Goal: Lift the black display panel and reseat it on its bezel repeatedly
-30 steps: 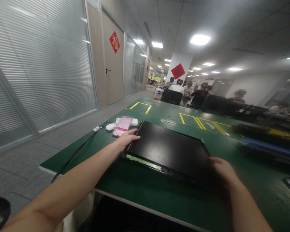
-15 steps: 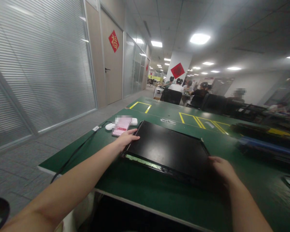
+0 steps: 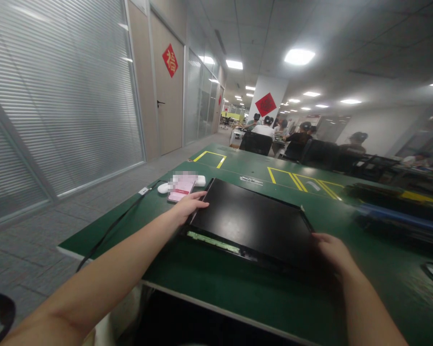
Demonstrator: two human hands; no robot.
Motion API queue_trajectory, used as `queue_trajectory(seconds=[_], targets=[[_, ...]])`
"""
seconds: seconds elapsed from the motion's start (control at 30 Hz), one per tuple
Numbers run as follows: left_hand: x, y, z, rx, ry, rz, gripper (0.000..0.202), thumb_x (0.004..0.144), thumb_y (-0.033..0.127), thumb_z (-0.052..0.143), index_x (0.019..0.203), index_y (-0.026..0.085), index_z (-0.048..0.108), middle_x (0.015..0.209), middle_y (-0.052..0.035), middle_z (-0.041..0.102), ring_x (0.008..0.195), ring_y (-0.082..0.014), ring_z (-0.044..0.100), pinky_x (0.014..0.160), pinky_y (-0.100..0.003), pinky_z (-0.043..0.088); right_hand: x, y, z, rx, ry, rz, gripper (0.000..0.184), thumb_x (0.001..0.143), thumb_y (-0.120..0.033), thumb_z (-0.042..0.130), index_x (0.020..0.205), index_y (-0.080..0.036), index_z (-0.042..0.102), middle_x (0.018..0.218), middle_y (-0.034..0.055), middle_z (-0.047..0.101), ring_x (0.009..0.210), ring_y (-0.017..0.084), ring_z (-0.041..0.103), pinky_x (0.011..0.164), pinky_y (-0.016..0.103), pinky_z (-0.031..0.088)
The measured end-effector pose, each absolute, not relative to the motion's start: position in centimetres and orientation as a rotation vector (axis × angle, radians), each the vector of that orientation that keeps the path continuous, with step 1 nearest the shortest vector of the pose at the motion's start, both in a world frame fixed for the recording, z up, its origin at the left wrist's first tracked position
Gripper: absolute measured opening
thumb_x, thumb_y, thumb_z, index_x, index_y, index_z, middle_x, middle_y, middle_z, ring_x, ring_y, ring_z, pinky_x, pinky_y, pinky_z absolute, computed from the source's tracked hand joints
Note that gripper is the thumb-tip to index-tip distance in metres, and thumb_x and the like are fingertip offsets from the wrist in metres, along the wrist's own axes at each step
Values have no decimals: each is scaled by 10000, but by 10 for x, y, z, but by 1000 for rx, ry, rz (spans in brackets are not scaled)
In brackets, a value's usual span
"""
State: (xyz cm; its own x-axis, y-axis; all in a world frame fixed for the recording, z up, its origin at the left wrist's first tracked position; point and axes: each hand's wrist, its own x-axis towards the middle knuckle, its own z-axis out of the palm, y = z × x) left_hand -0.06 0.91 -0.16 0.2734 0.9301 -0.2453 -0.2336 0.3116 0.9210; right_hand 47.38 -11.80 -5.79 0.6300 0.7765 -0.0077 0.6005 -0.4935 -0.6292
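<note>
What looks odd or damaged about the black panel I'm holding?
A ragged pale-green strip shows along the near edge of the black panel, perhaps an exposed part or torn covering. A small pale bit juts at its far right corner. I can't tell whether either is damage.

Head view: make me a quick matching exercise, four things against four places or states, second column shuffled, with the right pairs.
1. black panel
2. phone
3. pale green strip
4. yellow lines

A. on the green table, beyond the panel
B. along the panel's near edge
C. between the left hand and the right hand
D. beside the left hand, pink on its screen

Pairs: 1-C, 2-D, 3-B, 4-A
</note>
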Motion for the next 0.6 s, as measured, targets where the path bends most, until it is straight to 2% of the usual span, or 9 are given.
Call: queue_trajectory(seconds=[0.17,0.43,0.6], targets=[[-2,10,-2,903,911,962,732,611,20,771,1301,175,580,928,-79,761,715,-222,722,647,-329,588,474,-117,-58,-2270,-1098,350,410,636,-147,587,1005,-199,758,997,100,732,932,238,673,800,294,505],[0,10,-4,874,856,1005,650,601,-47,725,1215,134,613,1077,-119,728,847,-234,723,709,-321,594,473,-118,-59,-2232,-1076,422,404,650,-160,595,1019,-185,755,985,112,734,937,251,674,797,303,511],[-1,14,-9,901,834,992,627,589,-21,762,1179,142,628,1065,-115,727,844,-237,724,720,-332,595,473,-117,-58,-2257,-1113,392,399,640,-142,587,997,-195,760,1025,103,730,962,244,670,805,294,509]])
